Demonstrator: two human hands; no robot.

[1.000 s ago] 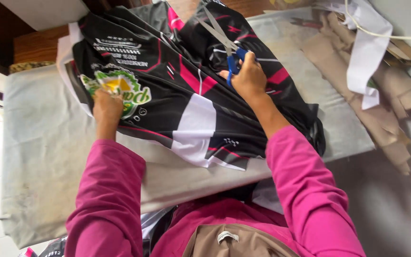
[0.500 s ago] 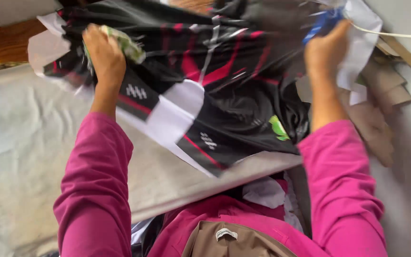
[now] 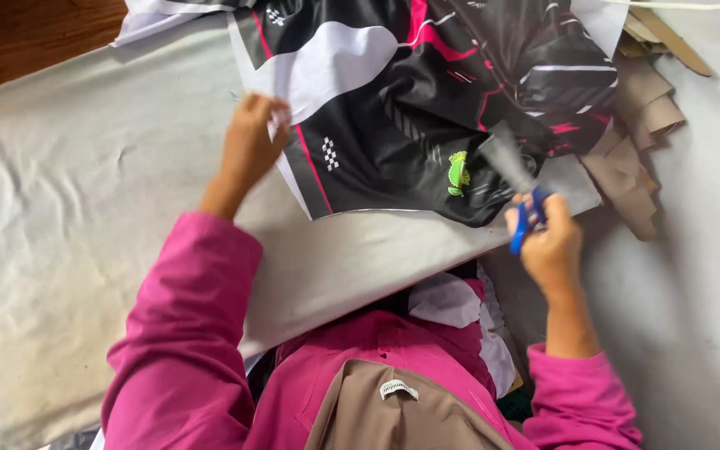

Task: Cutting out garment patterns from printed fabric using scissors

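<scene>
Pinching the white edge of the black, pink and white jersey (image 3: 427, 108), the left hand (image 3: 252, 146) is closing on the fabric spread just beyond it; the right hand (image 3: 552, 246) is gripping blue-handled scissors (image 3: 520, 187), blades pointing up at the jersey's lower hem.

A pale grey cloth (image 3: 68, 217) covers the worktop, creased and faintly stained toward the near left corner; its near edge hangs over in a fold; a strip of brown wood (image 3: 35, 37) shows beyond the cloth at the far left; at the far right a heap of tan paper pieces (image 3: 635, 142) lies crumpled against the grey surface (image 3: 710, 250), with a thin wooden slat (image 3: 668, 37) angled across its top; a white cord (image 3: 693, 5) runs along the upper right edge; below the worktop edge, white fabric scraps (image 3: 452, 300) lie bunched.
</scene>
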